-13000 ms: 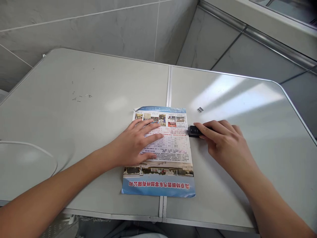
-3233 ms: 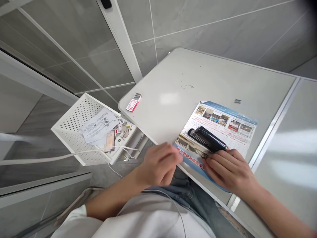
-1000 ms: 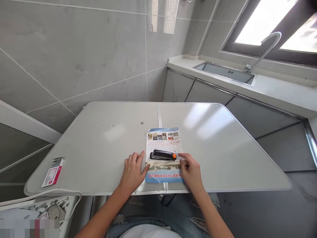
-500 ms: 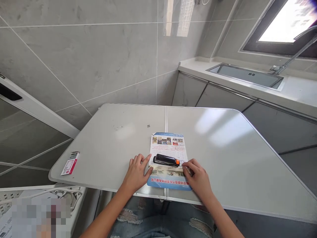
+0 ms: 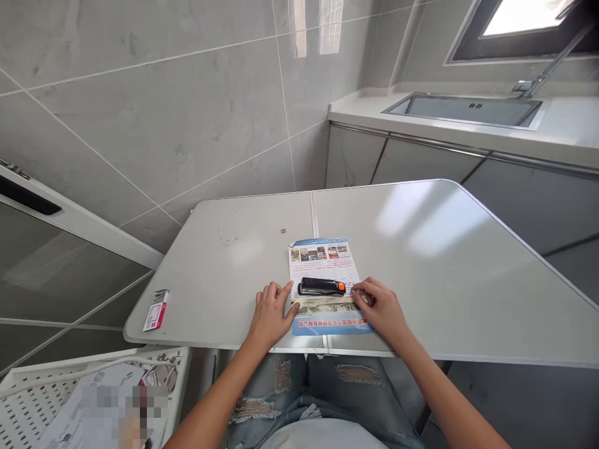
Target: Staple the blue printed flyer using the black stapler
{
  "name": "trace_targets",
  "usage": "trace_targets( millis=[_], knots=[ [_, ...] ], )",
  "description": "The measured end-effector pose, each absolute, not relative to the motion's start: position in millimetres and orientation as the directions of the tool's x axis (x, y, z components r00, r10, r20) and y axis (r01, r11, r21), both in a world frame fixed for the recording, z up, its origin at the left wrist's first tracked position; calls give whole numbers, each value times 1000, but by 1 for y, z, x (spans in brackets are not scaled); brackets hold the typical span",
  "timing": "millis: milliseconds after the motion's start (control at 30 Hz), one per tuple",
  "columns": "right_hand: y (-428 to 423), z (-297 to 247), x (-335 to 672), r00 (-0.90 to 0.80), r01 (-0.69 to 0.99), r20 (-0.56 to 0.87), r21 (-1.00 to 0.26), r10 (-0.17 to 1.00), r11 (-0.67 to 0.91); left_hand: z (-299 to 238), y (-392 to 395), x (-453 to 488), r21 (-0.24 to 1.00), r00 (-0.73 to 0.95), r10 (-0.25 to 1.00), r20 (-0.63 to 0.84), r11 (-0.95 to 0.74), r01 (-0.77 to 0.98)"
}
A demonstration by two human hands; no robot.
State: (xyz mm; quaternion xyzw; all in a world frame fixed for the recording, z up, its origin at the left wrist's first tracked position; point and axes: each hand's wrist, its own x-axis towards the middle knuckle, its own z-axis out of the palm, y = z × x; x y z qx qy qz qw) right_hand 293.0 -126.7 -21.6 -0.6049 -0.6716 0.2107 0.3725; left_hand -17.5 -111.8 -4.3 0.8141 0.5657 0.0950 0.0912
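A black stapler (image 5: 321, 286) with an orange end lies closed across a printed leaflet (image 5: 322, 265) on the table. My left hand (image 5: 274, 310) is at the leaflet's left edge, thumb and index finger spread apart and touching the paper. At the opposite edge, by the stapler's orange end, my right hand (image 5: 381, 305) has its thumb and index fingertip drawn together at the paper. Neither hand grips the stapler. Two small strips of staples (image 5: 283, 231) lie beyond the leaflet.
A pink-and-white packet (image 5: 156, 310) with staple strips lies at the table's left. Loose staples (image 5: 228, 240) are scattered farther back. A white perforated basket (image 5: 37, 402) stands left below the folding table (image 5: 449, 299). A sink (image 5: 468, 111) is at the far right.
The camera view has shifted and tilted slightly, so the table appears higher and turned. Hands, stapler and leaflet keep nearly the same positions relative to each other.
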Motion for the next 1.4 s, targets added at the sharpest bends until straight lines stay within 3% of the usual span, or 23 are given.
trace_targets(
  millis=[633,1400],
  knots=[
    [-123,-25,295,45,547,280,-810,959,210,-17,-107,-24,273,354,922,156,-384,882],
    [-127,-24,295,38,557,267,-806,963,202,-15,-109,-22,259,360,917,169,-394,882]
  ],
)
